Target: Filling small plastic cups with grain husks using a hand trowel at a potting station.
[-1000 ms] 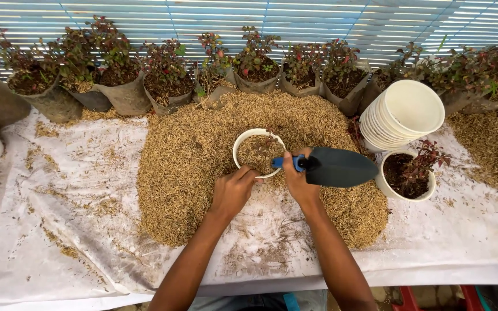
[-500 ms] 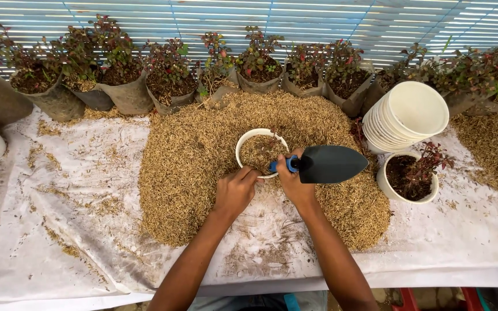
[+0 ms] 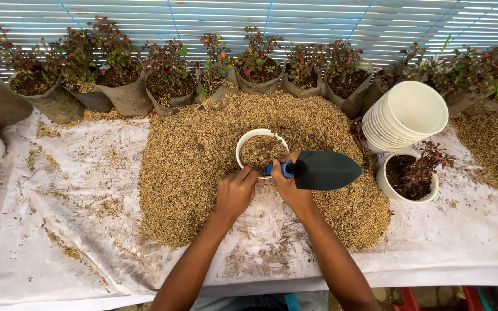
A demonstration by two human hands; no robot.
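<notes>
A: Trowel [image 3: 325, 170] lifted slightly since half a second back; blade now level, pointing to 3 o'clock.

B: Hands?

A: Right hand [image 3: 288, 185] closed around blue handle; left hand [image 3: 235, 191] gripping white pot [image 3: 261, 151] rim at 6 o'clock, mid husk heap [image 3: 203, 167].

B: Handling?

A: Pot light, rigid; best held by rim. Pot base buried, fingertips hidden.

A white pot [image 3: 248, 140] of husks sits upright beside a black, blue-handled trowel [image 3: 324, 170].
</notes>
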